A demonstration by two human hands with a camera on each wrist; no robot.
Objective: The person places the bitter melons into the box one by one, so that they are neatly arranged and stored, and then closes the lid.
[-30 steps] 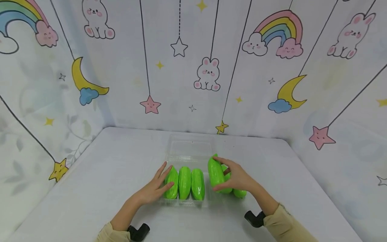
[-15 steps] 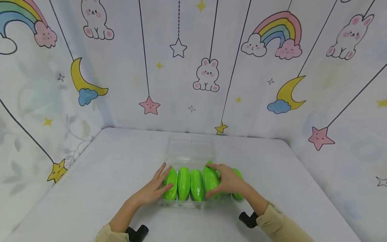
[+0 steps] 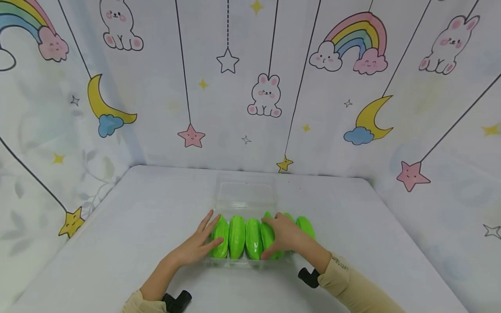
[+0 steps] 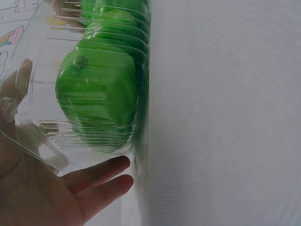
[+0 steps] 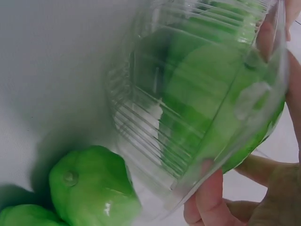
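Note:
A clear plastic clamshell box (image 3: 242,262) lies on the table with its lid (image 3: 245,191) folded back. Three glossy green cucumber-shaped vegetables, the middle one (image 3: 236,237) among them, lie side by side in it. At the right end my right hand (image 3: 287,237) holds a fourth green vegetable (image 3: 267,237) between thumb and fingers, down inside the box. In the right wrist view some of its fingertips (image 5: 210,193) are by the clear wall. My left hand (image 3: 197,245) rests at the box's left end, fingers spread and fairly straight, thumb over the leftmost vegetable (image 3: 221,239).
Right of the box, partly behind my right hand, lie two more green vegetables, the outer one (image 3: 306,227) and one nearer the box (image 3: 288,216). The white table (image 3: 164,195) ends at a printed curtain (image 3: 235,100). Black wrist mounts (image 3: 178,301) sit under both forearms.
My right hand has carried the green vegetable leftward and down into the box's right end. The left hand has stayed at the left end.

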